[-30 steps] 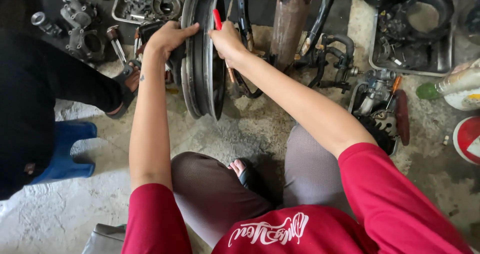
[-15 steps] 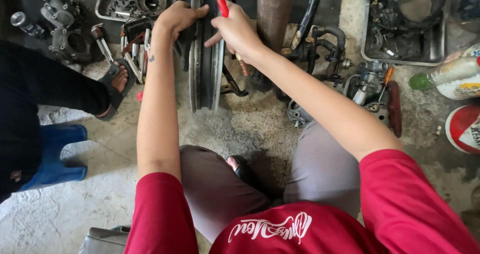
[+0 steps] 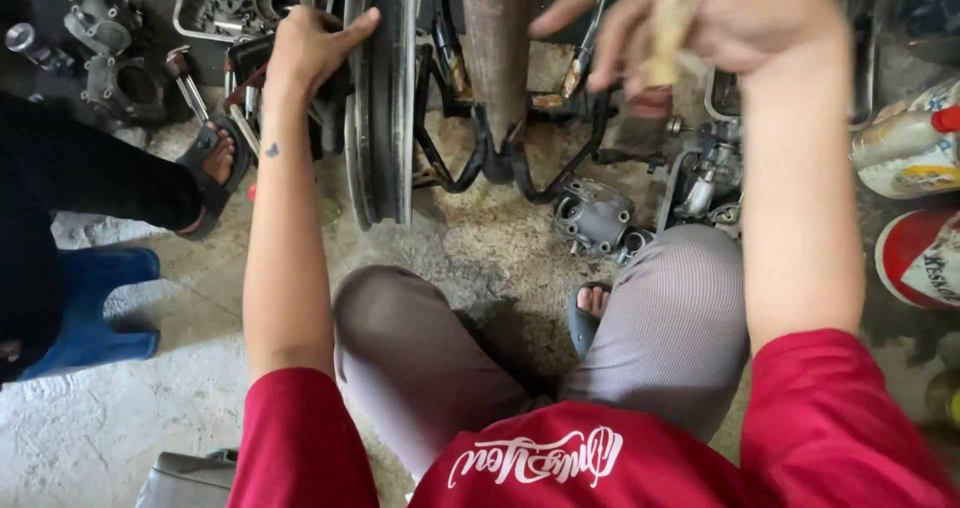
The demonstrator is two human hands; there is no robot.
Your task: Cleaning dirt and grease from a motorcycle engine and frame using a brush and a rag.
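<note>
A dark metal wheel rim (image 3: 385, 98) stands upright on the concrete floor in front of my knees. My left hand (image 3: 310, 48) rests against its left side near the top, fingers laid over the edge. My right hand (image 3: 740, 13) is raised close to the camera at the upper right, blurred, away from the rim. Its fingers are loosely spread around a tan, stick-like object (image 3: 668, 38); what that object is cannot be made out.
A rusty exhaust pipe (image 3: 497, 48) and black frame tubes stand right of the rim. Grey engine parts (image 3: 595, 218) lie by my right knee. Another person's sandalled foot (image 3: 215, 163) and a blue stool (image 3: 90, 308) are at left. A bottle (image 3: 900, 138) is at right.
My right hand left the rim's top and swung right and up toward the camera. The red-handled tool it held is no longer seen. My left hand stays on the rim.
</note>
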